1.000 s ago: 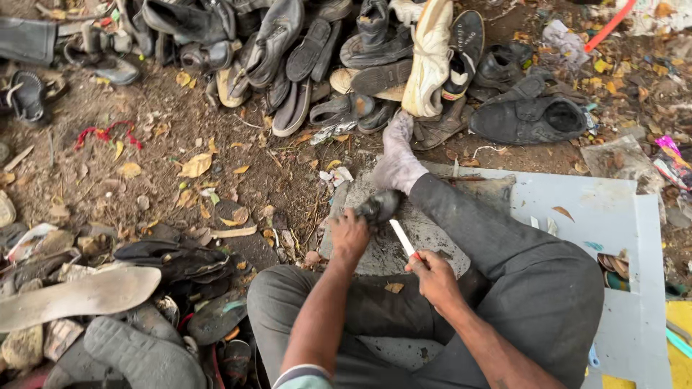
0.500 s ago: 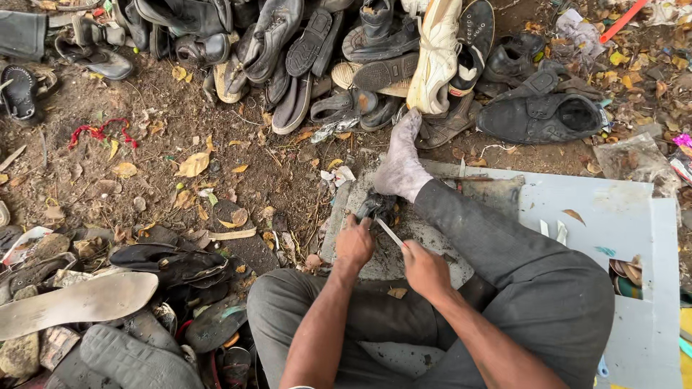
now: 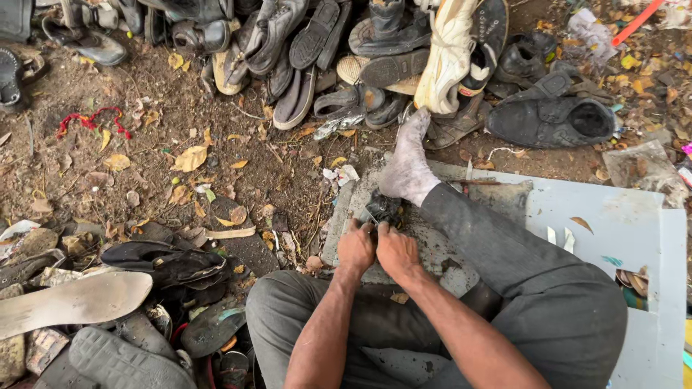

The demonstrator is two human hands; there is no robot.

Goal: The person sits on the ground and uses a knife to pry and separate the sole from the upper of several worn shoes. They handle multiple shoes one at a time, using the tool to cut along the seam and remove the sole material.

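Nearest: grey-trousered knees, both forearms running up from the bottom edge, elbows cut off. Left hand (image 3: pixel 355 248) and right hand (image 3: pixel 396 252) sit side by side, knuckles touching, both fists closed on a small dark scrap piece (image 3: pixel 382 209), likely a shoe part, too small and shadowed to identify. Fingers curl underneath, so fingertip grip is hidden; any blade or tool is not visible. The piece lies on a grey stone slab (image 3: pixel 447 252), pinned at its far end by the dusty sock foot (image 3: pixel 407 169). Slab rests on a pale board (image 3: pixel 613 230), right side cut off. Left: a loose pale sole (image 3: pixel 68 302) and dark sandals (image 3: pixel 169 263) on dirt. Far: pile of worn shoes (image 3: pixel 346 43), tops cropped.
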